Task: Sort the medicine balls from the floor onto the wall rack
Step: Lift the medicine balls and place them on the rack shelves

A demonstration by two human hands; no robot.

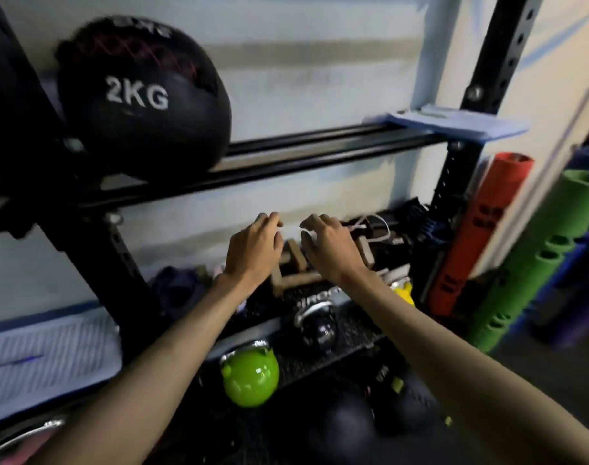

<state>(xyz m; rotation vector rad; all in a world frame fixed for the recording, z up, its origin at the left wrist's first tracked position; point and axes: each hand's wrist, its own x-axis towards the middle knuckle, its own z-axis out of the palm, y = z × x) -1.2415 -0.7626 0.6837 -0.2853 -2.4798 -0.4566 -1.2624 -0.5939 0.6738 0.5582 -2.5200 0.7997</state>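
A black medicine ball marked 2KG (142, 99) rests on the black rails of the wall rack (320, 152) at the upper left. Two dark medicine balls lie on the floor at the bottom: one (343, 427) in the middle and another (407, 411) to its right, both in shadow. My left hand (252, 250) and my right hand (326, 246) hover side by side below the rail, palms down, fingers loosely curled. Neither hand holds anything. They are in front of wooden push-up bars (293, 266) on a lower shelf.
A green kettlebell (249, 377), a black kettlebell (316, 327) and a yellow one (403, 293) sit low on the rack. Rolled mats, red (474, 236) and green (534, 253), lean at the right. A blue pad (461, 124) lies on the rail's right end.
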